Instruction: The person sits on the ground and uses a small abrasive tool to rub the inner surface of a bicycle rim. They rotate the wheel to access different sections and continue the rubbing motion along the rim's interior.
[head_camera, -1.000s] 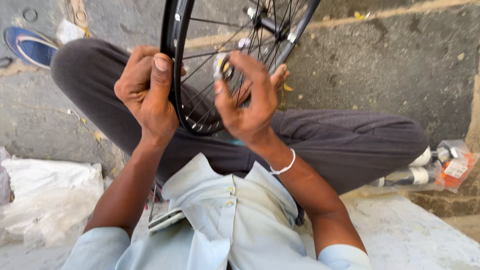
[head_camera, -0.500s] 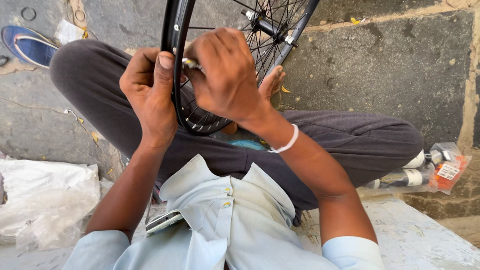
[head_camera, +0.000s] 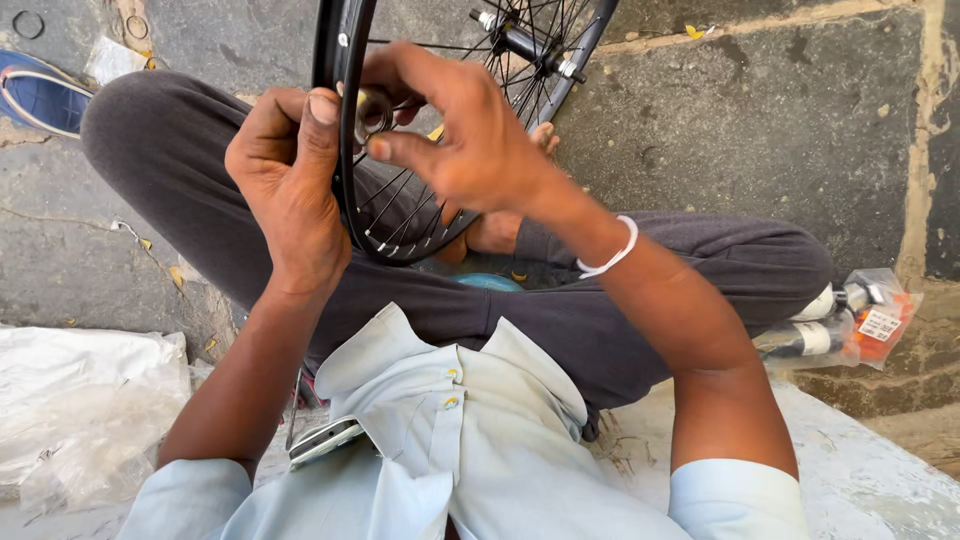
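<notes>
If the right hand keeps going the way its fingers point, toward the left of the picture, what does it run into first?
Most likely the black wheel rim. The right hand holds a small metal ring right beside it. Just past the rim is the thumb of the left hand, which grips the rim. Depth is hard to judge.

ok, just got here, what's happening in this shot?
A person sits cross-legged on stone paving with a black spoked bicycle wheel upright between the knees. The left hand grips the rim from the outside. The right hand reaches across and pinches a small metal ring-shaped part against the rim near the left thumb. A clear packet of small tubes lies on the ground by the right knee.
</notes>
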